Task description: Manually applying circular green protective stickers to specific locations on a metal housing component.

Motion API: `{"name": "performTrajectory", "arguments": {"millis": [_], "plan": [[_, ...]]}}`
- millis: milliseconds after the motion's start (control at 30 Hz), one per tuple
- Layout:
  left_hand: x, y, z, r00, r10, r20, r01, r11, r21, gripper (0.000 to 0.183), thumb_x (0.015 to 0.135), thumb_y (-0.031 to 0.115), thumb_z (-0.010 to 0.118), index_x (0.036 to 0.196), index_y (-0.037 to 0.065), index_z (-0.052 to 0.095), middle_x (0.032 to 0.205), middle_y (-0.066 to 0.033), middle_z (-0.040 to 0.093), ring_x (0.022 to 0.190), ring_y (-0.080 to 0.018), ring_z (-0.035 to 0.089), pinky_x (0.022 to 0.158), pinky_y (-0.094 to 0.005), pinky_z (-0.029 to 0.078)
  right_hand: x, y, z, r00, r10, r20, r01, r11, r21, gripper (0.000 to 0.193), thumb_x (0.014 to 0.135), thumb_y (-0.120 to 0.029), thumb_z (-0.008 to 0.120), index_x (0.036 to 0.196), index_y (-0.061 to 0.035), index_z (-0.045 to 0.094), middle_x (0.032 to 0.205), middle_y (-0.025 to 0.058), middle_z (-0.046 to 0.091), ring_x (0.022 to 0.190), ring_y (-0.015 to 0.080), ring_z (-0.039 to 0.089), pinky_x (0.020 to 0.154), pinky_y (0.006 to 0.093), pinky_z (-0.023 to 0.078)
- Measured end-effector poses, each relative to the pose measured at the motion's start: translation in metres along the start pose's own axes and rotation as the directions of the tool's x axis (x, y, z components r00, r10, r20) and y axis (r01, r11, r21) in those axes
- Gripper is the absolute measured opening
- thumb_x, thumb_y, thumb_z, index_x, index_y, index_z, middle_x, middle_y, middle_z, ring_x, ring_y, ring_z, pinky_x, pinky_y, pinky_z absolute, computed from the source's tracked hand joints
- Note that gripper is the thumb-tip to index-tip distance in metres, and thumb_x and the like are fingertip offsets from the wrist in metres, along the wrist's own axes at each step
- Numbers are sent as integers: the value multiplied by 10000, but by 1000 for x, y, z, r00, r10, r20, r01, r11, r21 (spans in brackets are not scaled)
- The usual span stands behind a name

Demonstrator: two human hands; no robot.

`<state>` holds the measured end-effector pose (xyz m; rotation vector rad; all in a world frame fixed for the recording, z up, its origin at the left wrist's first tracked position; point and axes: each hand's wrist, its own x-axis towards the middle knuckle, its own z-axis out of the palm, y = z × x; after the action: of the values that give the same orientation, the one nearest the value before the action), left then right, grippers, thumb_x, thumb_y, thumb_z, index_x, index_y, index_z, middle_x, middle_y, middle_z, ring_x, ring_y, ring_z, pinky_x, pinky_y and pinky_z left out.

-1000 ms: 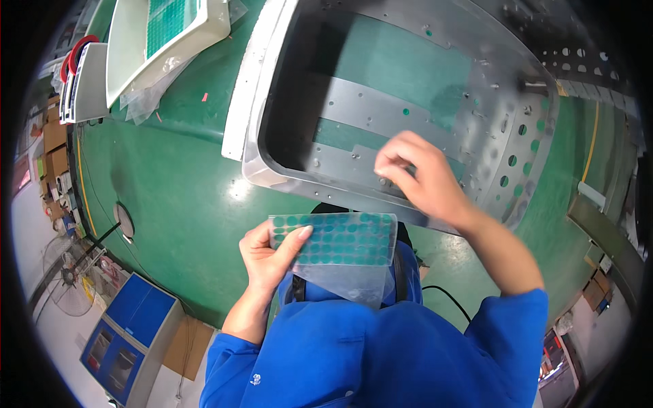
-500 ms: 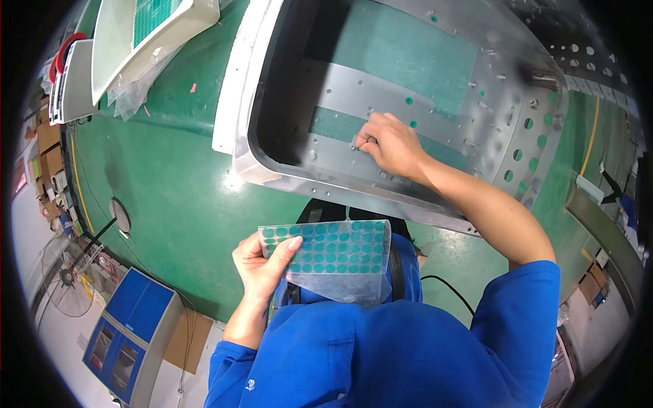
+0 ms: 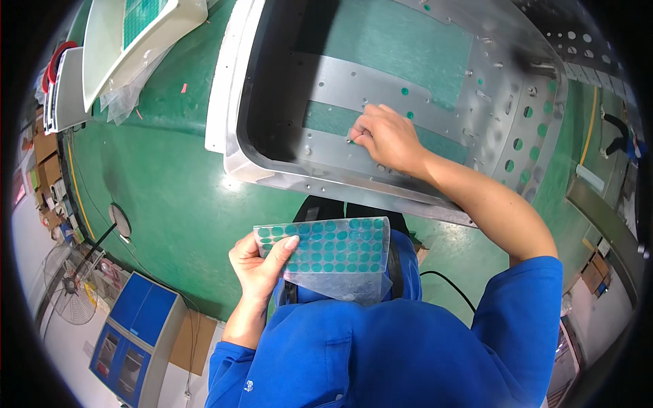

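My left hand grips a clear sheet of round green stickers by its left end, thumb on top. The sheet's lower part is plain clear film, hanging in front of my body. Over the large open metal housing, my right hand is closed with its fingertips bent down. They are at a small stud on the housing's inner metal strip; what they pinch, if anything, is hidden. Two green dots lie on the metal strip beyond that hand.
At the upper left stands a white bin holding green sticker sheets, with clear film hanging from it. A fan and a blue-and-grey cabinet are at the lower left. Round holes line the housing's right wall. A black cable curves over the floor.
The whole view has shifted slightly, so the housing appears a little further left and up. Both hands keep nearly the same pose, the right one still at the same stud.
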<state>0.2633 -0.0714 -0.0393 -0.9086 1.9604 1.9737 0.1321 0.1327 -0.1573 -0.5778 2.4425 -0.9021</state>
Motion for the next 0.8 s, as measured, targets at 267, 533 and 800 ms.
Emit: {"name": "performTrajectory", "arguments": {"millis": [267,533,800], "plan": [[-2,-2,3,1000,-11,4,11,1000,-7,90,697,44,686,751,10,623,669,-8,608,591,-39,511,552,-179,407,-1,0,3,999,-25,-36,24,999,-28,22,701,-101,603,715,-105,587,723,31,501,738,225,489,613,353,408],[-4,-2,7,1000,-25,6,25,999,-38,88,702,35,680,756,8,618,680,-5,608,598,-39,512,563,-181,412,-4,1,6,992,-85,-94,79,995,-61,35,694,-98,605,719,-105,581,716,32,499,724,226,493,595,351,412],[-5,-4,8,999,-37,28,37,999,-28,89,702,30,679,759,3,615,683,-7,608,605,-40,510,570,-184,413,-7,2,5,987,-94,-132,99,995,30,142,678,-77,630,799,-125,572,745,29,531,697,228,532,593,340,426]]}}
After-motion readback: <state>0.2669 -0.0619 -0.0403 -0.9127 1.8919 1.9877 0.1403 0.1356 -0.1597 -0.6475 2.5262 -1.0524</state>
